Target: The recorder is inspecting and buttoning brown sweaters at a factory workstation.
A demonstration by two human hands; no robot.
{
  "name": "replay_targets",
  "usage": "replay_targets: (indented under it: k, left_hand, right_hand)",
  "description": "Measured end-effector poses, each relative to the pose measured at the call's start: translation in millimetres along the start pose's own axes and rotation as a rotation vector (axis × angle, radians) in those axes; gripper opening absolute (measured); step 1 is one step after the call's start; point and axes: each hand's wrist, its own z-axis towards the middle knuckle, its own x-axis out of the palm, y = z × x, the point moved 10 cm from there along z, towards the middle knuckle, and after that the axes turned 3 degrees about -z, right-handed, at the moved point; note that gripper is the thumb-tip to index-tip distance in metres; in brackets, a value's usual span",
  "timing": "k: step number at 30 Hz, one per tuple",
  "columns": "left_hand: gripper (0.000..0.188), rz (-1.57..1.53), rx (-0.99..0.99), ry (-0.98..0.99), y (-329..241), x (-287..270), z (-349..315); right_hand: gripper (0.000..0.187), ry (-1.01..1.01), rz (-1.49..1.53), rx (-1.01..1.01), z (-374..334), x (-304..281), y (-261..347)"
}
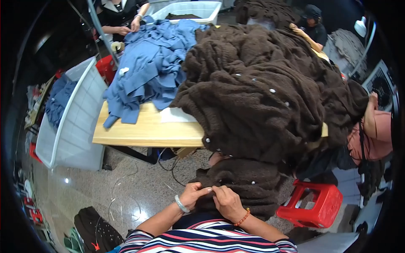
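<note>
Across my lap lies a dark brown knit garment (253,198) with shiny round buttons along it. My left hand (193,196), with a pale bangle at its wrist, pinches the edge of this garment. Right beside it, my right hand (228,203), with an orange bead bracelet, grips the same edge; thumbs and fingertips nearly meet. Whatever small thing may lie between the fingertips cannot be made out. In front of me a large heap of brown knitwear (253,101), also with shiny buttons, hangs over the table edge down to the garment on my lap.
Blue garments (154,63) are piled on the wooden table (147,130). A white bin (78,122) stands at the left, a red stool (314,204) at the right. Other people sit or stand at the far left, far right and right. Thin cords (112,202) trail over the floor.
</note>
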Motion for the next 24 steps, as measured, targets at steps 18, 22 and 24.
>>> replay_targets:
  k: [18, 22, 24]
  left_hand:
    - [0.019, 0.687, 0.43, -0.047, -30, -3, -22]
    - [0.029, 1.141, 0.608, -0.192, -61, 28, -60]
    - [0.032, 1.135, 0.639, -0.197, -74, 45, -76]
  right_hand:
    - [0.026, 0.088, 0.443, 0.09, -5, 13, -23]
    - [0.03, -0.012, 0.361, 0.03, -15, 10, -20]
    - [0.029, 0.008, 0.377, 0.039, -15, 11, -20]
